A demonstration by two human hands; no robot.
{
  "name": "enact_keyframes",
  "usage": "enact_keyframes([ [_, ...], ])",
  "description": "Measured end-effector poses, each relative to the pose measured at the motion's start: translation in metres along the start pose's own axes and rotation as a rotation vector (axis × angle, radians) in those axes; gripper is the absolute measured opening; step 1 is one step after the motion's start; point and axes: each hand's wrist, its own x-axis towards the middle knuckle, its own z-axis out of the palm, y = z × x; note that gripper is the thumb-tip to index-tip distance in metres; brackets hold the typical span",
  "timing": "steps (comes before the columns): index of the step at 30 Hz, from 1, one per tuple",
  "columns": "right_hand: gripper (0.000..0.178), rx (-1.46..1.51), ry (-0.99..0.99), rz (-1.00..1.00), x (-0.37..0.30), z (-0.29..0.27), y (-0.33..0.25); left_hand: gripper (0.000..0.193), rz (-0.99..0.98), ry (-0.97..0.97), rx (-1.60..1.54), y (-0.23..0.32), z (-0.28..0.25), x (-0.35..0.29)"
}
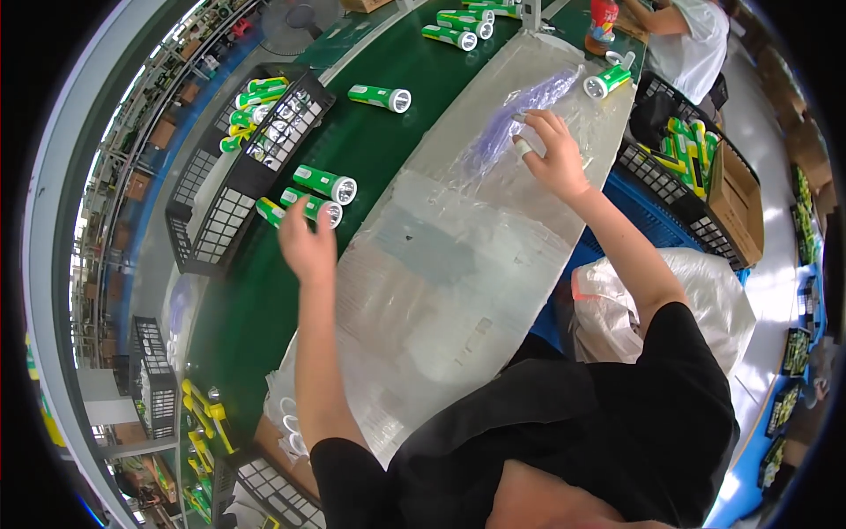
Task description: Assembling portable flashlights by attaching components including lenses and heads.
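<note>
My left hand (307, 249) is over the green belt at the left, its fingers bent around a green-and-white flashlight (270, 212) that the hand partly hides. Right beside its fingers lies a second flashlight (328, 214), and a third flashlight (324, 183) is just beyond, both with clear lenses facing right. My right hand (555, 161) is above a pile of thin purplish clear plastic bags (493, 139). Its fingers are apart and slightly bent, with a white wrap on one digit. I cannot tell whether its fingertips touch the bags.
The bags lie on a plastic-covered work board (423, 300). More flashlights (379, 97) lie farther up the belt (388, 145). A black crate (233, 212) of flashlights stands left, another crate (656, 97) right. A flashlight (608, 81) and a red bottle (602, 25) are near a co-worker (692, 44).
</note>
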Motion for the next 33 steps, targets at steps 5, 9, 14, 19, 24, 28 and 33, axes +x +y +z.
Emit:
enact_keyframes([
  [5,0.028,0.245,-0.062,0.164,0.002,0.015,0.006,0.032,0.17,-0.353,-0.563,0.133,0.057,0.011],
  [9,0.028,0.283,-0.046,0.253,-0.009,0.024,0.004,0.029,0.23,-0.316,-0.493,0.161,0.096,0.005],
  [14,0.029,0.213,0.273,0.189,-0.015,0.019,-0.012,0.018,-0.065,-0.351,-0.783,0.154,0.114,0.004],
  [19,0.035,0.242,-0.115,0.035,-0.016,0.027,-0.007,0.015,-0.299,-0.369,-0.902,0.149,0.119,0.014],
  [24,0.045,0.101,-0.249,0.009,-0.001,0.039,-0.023,0.015,-0.345,-0.327,-0.94,0.15,0.119,0.018],
  [28,0.054,-0.124,-0.409,0.047,0.004,0.045,-0.027,0.014,-0.285,-0.256,-0.897,0.154,0.116,0.029],
  [33,0.054,-0.175,-0.408,0.043,0.008,0.046,-0.026,0.015,-0.092,-0.19,-0.493,0.149,0.129,0.034],
])
